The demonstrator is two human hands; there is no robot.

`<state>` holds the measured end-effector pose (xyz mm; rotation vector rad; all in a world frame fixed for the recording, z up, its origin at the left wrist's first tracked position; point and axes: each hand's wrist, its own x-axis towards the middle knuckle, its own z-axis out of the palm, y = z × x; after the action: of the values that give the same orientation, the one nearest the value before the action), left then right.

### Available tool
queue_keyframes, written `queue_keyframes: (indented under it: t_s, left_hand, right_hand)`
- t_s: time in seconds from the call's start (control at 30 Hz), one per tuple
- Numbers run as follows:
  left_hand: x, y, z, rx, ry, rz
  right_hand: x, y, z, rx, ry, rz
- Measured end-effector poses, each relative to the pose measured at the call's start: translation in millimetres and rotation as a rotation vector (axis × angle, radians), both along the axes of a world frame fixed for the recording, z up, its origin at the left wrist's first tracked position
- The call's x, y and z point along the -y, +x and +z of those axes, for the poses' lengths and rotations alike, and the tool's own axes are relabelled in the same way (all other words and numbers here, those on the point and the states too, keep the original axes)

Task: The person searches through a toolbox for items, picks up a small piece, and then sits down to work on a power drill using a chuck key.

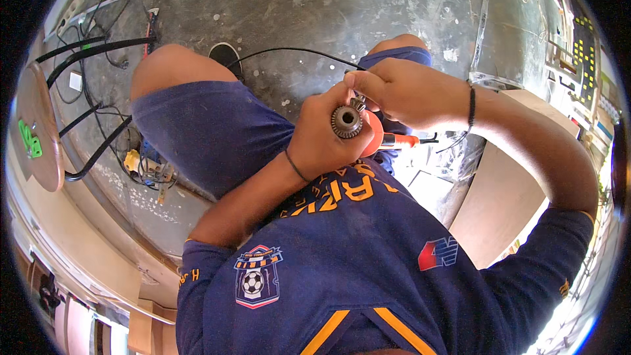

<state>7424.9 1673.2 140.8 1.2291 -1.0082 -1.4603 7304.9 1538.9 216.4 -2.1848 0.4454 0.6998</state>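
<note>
Between my knees I hold a power drill (374, 133) with an orange body, its metal chuck (346, 122) facing up toward me. The chuck's jaws look empty, with a dark hole in the centre. My left hand (321, 137) is wrapped around the drill just behind the chuck. At the chuck's upper right edge, a chuck key (357, 102) meets the toothed ring. My right hand (414, 95) pinches that key, thumb bent over it and fingers curled; most of the key is hidden. A black cord (289, 50) arcs behind my hands.
A stool with a round wooden seat (46, 135) and black legs stands at the left. Tangled cables (98, 33) and a yellow tool (136, 161) lie on the grey floor (315, 0) there. To the right is a cardboard-coloured box (503, 177). A dark shoe (225, 57) shows beyond my knee.
</note>
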Motion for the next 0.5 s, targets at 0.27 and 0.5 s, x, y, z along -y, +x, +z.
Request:
queue_keyframes:
  t_s: [0.27,0.5]
  left_hand:
    - [0.8,25.2,-2.1,-0.137,0.061,-0.05]
    - [6.5,41.5,-9.8,-0.248,0.016,-0.258]
  right_hand:
    - [-4.2,-11.1,-0.6,0.273,0.545,-0.415]
    - [15.7,-11.1,-47.6,1.038,-0.336,0.197]
